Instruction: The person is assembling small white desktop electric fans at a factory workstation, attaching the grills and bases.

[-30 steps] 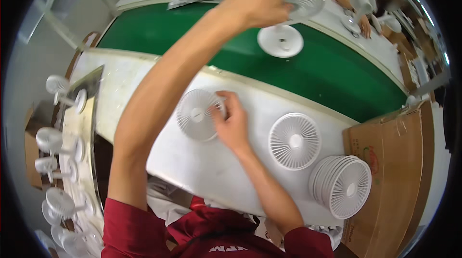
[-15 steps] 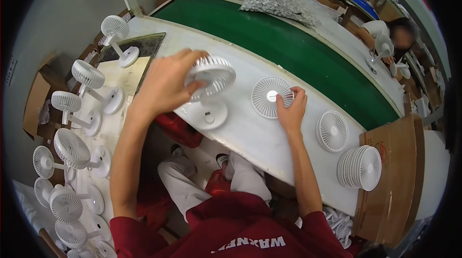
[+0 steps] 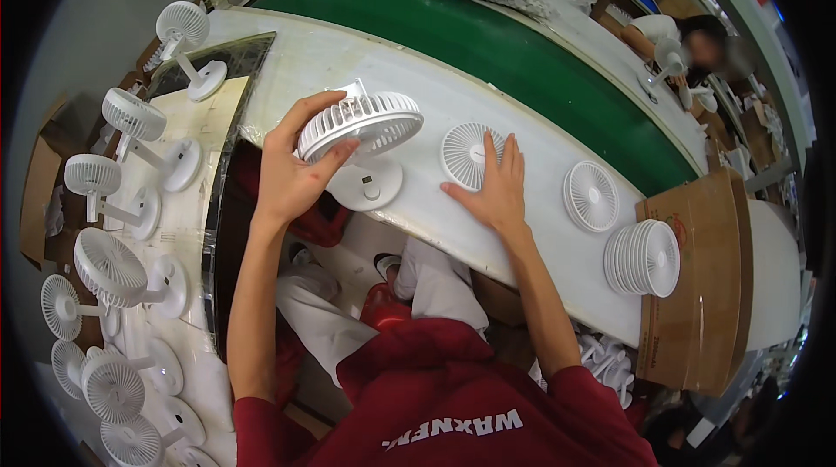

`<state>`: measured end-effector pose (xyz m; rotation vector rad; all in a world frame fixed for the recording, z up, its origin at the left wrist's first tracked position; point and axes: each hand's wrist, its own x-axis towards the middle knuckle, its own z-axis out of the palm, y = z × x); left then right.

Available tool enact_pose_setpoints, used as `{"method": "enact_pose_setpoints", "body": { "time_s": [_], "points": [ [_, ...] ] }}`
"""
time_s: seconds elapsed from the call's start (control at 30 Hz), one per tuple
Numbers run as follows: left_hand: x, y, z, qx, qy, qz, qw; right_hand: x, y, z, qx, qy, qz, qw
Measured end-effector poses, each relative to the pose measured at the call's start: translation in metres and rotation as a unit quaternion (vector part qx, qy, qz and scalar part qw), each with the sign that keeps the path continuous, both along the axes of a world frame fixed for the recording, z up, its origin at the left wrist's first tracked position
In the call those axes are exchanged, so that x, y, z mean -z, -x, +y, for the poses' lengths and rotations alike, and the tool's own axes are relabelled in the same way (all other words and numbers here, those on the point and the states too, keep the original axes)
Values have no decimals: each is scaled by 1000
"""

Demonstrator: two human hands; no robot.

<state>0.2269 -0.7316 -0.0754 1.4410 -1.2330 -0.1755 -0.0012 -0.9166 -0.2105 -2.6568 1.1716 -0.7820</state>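
White round-headed plastic fan (image 3: pixel 380 124), grasped by left hand (image 3: pixel 296 164); with right hand's grip (image 3: pixel 499 194) released over white round slatted grille (image 3: pixel 461 153).

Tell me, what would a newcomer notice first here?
Probably the white fan tilted in the person's left hand, over the white table. Next, the bright green strip running beyond it, and the upright fans crowding the left side.

Dark red shirt (image 3: pixel 427 389): white capital letters (image 3: pixel 457 429) crossed the front | Brown cardboard box (image 3: pixel 697 310): printed marks (image 3: pixel 678 233) were too small to read
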Motion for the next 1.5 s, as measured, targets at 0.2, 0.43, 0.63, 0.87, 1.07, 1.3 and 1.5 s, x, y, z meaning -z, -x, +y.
{"method": "enact_pose_setpoints", "body": {
  "time_s": [0.2,0.43,0.63,0.87,1.07,1.3,1.5],
  "points": [
    [41,28,-18,-32,48,-41,998,3,3,-10,36,2,57,998],
    [49,31,-15,-117,47,10,992,-28,-4,-7,-79,-231,-186,952],
    [49,86,27,-147,39,135,979,-74,-4,107,-238,-389,-426,781],
    [94,124,56,-137,-30,314,939,-58,32,142,-272,-45,-178,945],
    [119,155,84,-116,-97,449,881,-36,68,170,-298,-58,-170,938],
    [100,166,91,-95,-102,478,867,-45,85,177,-351,-10,-152,924],
    [105,173,95,-72,-118,553,822,-57,81,167,-322,-130,-103,932]
  ]
}}
